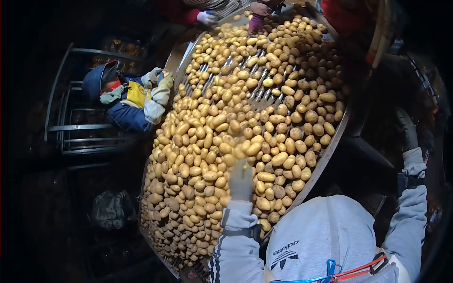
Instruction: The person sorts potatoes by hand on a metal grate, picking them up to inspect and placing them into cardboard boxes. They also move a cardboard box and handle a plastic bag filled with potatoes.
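Observation:
My left hand (241,180), in a grey work glove, reaches out over a thick layer of potatoes (203,137) on the sorting conveyor. Motion smears its fingers, which overlap the potatoes just ahead of them. Off to the right, beyond the conveyor's side, my right hand (407,127) is stretched out in a dark glove over a shadowed area. Its fingers look extended, with nothing visible in them. The potatoes are yellow to brown and vary in size. Metal rollers (258,84) show through gaps between them.
A metal side rail (325,158) edges the conveyor near me. Across it, a person in a blue cap (98,80) works with gloved hands beside a metal railing (89,127). At the far end are other people's gloved hands, one white (206,18) and one purple (255,22).

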The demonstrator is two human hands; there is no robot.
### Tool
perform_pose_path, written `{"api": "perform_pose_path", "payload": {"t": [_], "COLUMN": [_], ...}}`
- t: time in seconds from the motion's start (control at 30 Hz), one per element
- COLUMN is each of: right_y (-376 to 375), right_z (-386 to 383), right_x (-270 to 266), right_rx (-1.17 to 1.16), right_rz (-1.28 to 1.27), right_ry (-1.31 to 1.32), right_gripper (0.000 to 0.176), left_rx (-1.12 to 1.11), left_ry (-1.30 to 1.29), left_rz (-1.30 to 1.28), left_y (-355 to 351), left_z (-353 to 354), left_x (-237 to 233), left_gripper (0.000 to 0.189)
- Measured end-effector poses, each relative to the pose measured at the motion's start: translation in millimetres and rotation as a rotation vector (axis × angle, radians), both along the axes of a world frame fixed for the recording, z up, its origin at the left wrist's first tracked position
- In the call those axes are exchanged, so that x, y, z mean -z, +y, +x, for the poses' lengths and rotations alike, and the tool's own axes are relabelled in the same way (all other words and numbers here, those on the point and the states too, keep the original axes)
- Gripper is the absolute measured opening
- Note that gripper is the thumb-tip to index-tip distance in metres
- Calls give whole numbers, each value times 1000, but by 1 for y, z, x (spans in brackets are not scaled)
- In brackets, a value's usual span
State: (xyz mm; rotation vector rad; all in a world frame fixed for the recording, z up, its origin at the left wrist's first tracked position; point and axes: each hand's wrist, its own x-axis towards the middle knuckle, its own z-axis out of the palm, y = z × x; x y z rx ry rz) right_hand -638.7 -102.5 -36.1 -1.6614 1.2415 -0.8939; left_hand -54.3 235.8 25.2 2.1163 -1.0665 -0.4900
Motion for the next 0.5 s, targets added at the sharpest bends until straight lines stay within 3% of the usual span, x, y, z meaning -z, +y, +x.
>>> {"api": "perform_pose_path", "payload": {"t": [0.1, 0.13, 0.17, 0.2, 0.23, 0.3, 0.37, 0.4, 0.5], "right_y": [25, 27, 36, 42, 55, 62, 72, 82, 105], "right_z": [65, 90, 115, 141, 178, 221, 264, 287, 334], "right_x": [-28, -24, -25, -33, -58, -38, -49, -56, -48], "right_rx": [57, -12, 6, -118, -103, -183, -280, -270, -454], "right_rz": [657, 653, 762, 788, 710, 791, 836, 853, 984], "right_ry": [-524, -439, -546, -591, -455, -584, -502, -462, -455], "right_gripper": [38, 39, 37, 37, 36, 36, 34, 33, 37], "left_rx": [-44, -42, -44, -45, -46, -50, -73, -29, -57], "left_ry": [-301, -402, -426, -448, -470, -508, -573, -618, -253], "left_rz": [84, 128, 189, 249, 308, 421, 552, 481, 105], "left_y": [4, 3, 0, -6, -11, -22, -28, -26, -7], "left_z": [43, 53, 60, 66, 72, 77, 73, 78, 89], "left_x": [0, 4, 8, 11, 16, 26, 30, 34, 58], "left_gripper": [40, 41, 44, 48, 52, 60, 62, 65, 65]}}
